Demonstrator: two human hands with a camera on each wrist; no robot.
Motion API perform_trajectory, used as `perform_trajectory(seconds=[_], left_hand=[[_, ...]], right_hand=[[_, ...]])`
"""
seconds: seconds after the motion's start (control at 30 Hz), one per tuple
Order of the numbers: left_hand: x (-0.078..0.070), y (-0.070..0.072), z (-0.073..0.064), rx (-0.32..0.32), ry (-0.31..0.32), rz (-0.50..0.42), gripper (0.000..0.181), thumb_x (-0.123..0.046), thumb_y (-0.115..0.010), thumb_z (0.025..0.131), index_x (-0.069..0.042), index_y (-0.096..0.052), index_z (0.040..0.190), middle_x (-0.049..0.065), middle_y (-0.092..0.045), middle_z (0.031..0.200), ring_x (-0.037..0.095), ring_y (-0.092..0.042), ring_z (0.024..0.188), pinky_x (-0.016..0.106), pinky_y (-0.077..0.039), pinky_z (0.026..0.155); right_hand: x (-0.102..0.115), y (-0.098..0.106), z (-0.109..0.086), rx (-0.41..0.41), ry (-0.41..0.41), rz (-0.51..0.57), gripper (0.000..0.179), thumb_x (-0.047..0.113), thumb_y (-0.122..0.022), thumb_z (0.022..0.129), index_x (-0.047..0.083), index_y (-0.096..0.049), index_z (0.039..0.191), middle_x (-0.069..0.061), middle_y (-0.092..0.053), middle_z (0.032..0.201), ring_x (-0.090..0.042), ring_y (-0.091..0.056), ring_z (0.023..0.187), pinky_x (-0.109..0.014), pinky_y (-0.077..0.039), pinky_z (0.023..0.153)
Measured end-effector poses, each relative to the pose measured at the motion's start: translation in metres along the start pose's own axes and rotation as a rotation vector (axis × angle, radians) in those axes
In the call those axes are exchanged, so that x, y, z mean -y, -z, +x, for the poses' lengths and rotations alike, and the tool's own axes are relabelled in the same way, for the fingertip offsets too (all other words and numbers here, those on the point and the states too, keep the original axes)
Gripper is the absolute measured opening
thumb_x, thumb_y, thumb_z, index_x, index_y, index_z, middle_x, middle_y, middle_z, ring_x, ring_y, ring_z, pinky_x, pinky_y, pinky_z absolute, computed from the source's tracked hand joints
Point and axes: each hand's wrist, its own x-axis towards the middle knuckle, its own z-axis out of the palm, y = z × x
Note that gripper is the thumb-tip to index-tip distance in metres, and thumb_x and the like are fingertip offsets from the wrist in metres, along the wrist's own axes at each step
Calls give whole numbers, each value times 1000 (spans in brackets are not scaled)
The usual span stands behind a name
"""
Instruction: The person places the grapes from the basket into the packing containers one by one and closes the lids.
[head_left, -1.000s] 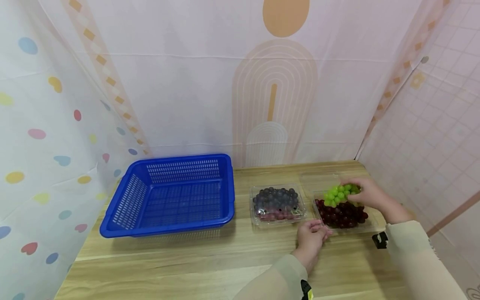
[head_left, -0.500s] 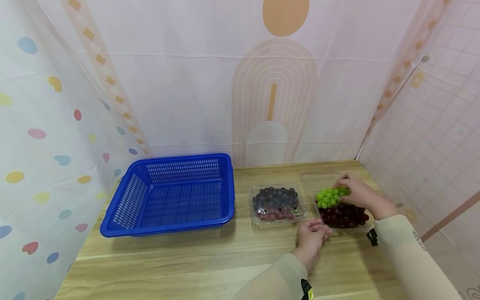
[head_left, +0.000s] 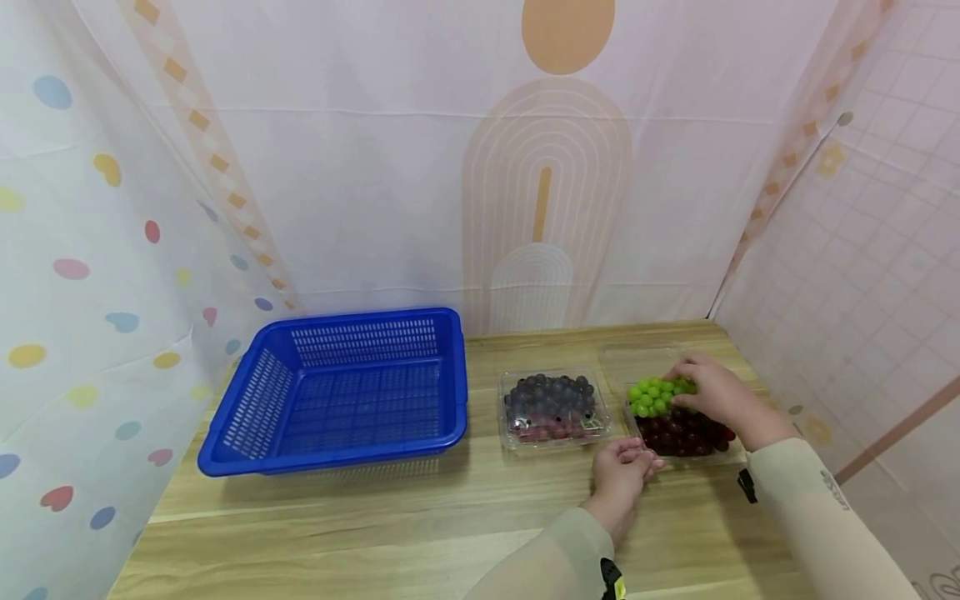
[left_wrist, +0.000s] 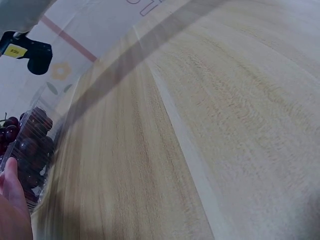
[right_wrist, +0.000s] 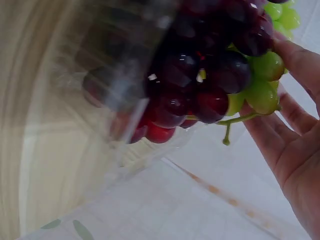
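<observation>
My right hand (head_left: 708, 390) holds a bunch of green grapes (head_left: 651, 397) by its right end, over the left back part of an open clear plastic box. Dark red grapes (head_left: 682, 432) fill that box under the bunch. In the right wrist view the fingers curve round the green grapes (right_wrist: 265, 97), with a bare stem hanging below; the red grapes (right_wrist: 182, 87) are right beside them. My left hand (head_left: 621, 479) holds the front left corner of the clear plastic box (left_wrist: 41, 167), a finger lying along its wall in the left wrist view. The other left fingers are mostly hidden.
A closed clear box of dark grapes (head_left: 553, 408) stands just left of the open one. Further left is a blue plastic basket (head_left: 337, 458). The open box's lid (head_left: 637, 358) lies back toward the curtain (head_left: 390, 208) behind the wooden table (head_left: 360, 533).
My right hand has moved left and slightly down with the green grapes, bringing them lower over the red ones. The left hand stays at the box corner.
</observation>
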Motion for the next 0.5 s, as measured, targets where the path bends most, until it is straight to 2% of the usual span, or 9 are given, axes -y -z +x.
perform_trajectory(seconds=[0.13,0.37,0.5], left_hand=[[0,0,0,2,-3,-2,20,12,-64,82,6,-60,100,7,-57,76,20,-69,68,28,-56,66],[1,0,1,-3,-7,-17,19,12,-65,81,6,-59,99,6,-55,76,16,-66,63,28,-56,66],[1,0,1,-9,8,-15,19,12,-65,81,5,-60,99,7,-56,76,16,-66,64,28,-56,66]], right_hand=[[0,-4,-4,-28,-15,-24,28,12,-74,81,4,-67,106,-17,-56,110,-40,-58,99,-52,-48,82],[-2,-11,-7,-61,-10,-47,27,12,-74,81,5,-68,107,-11,-56,103,-30,-60,88,-46,-50,74],[-4,-13,-8,-81,-14,-59,33,14,-74,82,4,-67,112,-13,-57,106,-32,-60,90,-48,-50,75]])
